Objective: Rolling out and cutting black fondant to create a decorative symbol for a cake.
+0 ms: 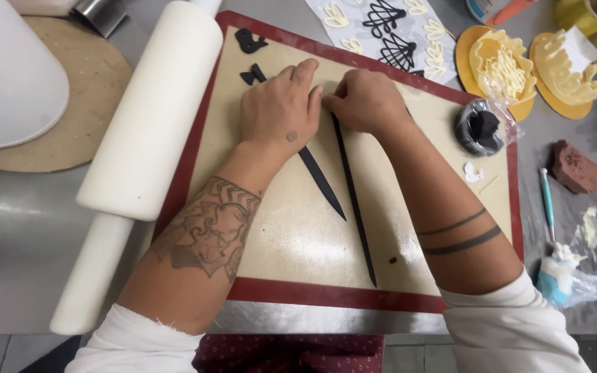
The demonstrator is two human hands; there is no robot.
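**Black strips pinched together on the baking mat**

While both hands meet near the top centre of the frame, the work looks to be at the joining stage: the left hand (279, 110) lies flat with fingers curled down on the upper end of one tapered black strip (323, 181), and the right hand (364, 100) pinches the top of a second, thinner black strip (355, 207) just beside it. Both strips run down and to the right across the tan silicone mat (298, 235) with its red border, spreading apart toward the lower edge. Small black cut-outs (250, 43) sit at the mat's upper left, and a white rolling pin (150, 117) lies along its left side. A bagged lump of black paste (481, 128) rests at the right edge.

My guess is the next move calls for light, even pressure at the pinched ends, since such thin strips would stretch or tear easily.
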